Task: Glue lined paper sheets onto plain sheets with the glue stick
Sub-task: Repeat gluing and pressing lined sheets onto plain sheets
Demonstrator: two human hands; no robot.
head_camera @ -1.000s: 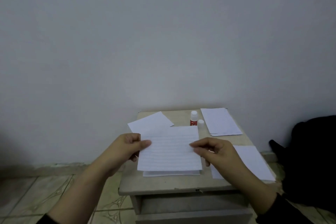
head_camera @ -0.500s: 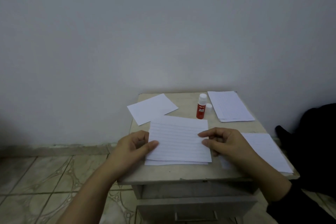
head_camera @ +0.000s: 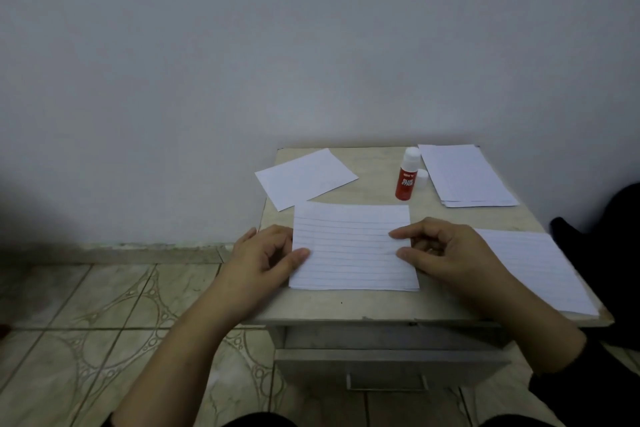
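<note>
A lined paper sheet (head_camera: pixel 349 246) lies flat at the middle of the small table (head_camera: pixel 346 305), on top of a plain sheet whose edge just shows along its bottom. My left hand (head_camera: pixel 266 253) pinches the lined sheet's left edge with thumb on top. Over on the right edge, my right hand (head_camera: pixel 440 250) holds it with thumb and forefinger. A red glue stick (head_camera: pixel 406 180) stands upright behind the sheet, its white cap (head_camera: pixel 422 177) lying beside it.
A plain sheet (head_camera: pixel 304 177) lies at the back left, overhanging the table edge. A stack of sheets (head_camera: pixel 464 175) sits at the back right, and a lined stack (head_camera: pixel 533 267) at the front right. A dark object (head_camera: pixel 609 236) stands right of the table. A wall rises behind.
Both hands brought the lined sheet down from the air onto the plain sheet, and its edges now line up. The camera tilted downward.
</note>
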